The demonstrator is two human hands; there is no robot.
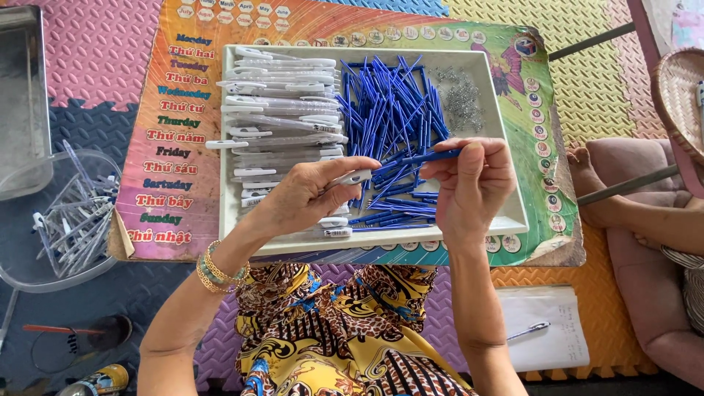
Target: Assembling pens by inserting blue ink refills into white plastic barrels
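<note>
Fingers of the left hand (304, 194) pinch a white pen barrel (352, 178), its tip pointing right; fingers of the right hand (473, 183) close around a blue pen part (433, 155) that points left toward it. The 2 pieces sit just apart, held above the near middle of a white tray (510, 187). In the tray, white barrels (282, 103) are stacked at left, blue pen parts (392, 117) are heaped in the middle, and small metal springs (462, 103) lie at far right. The tray rests on a colourful printed board (165, 147) set on foam floor mats (95, 51). At near left, a clear bowl (22, 275) holds finished pens (77, 216). A notepad with a pen (546, 330) lies at near right.
</note>
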